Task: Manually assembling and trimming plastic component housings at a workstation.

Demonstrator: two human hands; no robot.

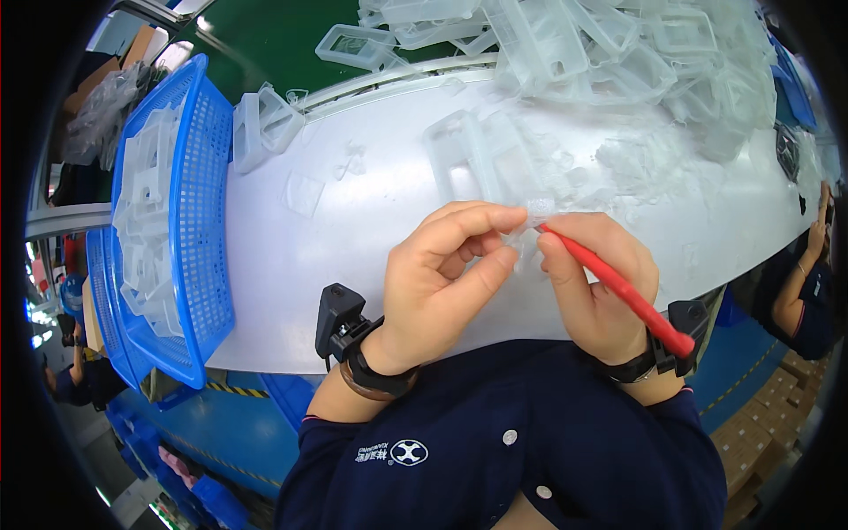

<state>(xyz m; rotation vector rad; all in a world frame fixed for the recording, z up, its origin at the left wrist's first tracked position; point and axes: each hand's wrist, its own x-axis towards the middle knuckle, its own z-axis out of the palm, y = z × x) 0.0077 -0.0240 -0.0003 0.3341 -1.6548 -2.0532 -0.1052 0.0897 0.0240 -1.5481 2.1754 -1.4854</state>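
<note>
Above the near part of the white table (371,230), my left hand (428,287) pinches a small clear plastic piece (538,208) between thumb and fingertips. My right hand (590,320) is closed round a red-handled tool (649,315), whose working tip meets the clear piece. Fingers hide that tip, so its exact kind does not show. Just beyond my hands lie translucent plastic frames (481,159) on the tabletop. Clear scraps (645,168) are scattered to their right.
A large heap of translucent plastic frames (618,53) covers the far right of the table. At left stands a blue perforated basket (203,203) of similar parts. One box-shaped part (250,132) rests beside it. Another person's arm (795,283) shows at far right.
</note>
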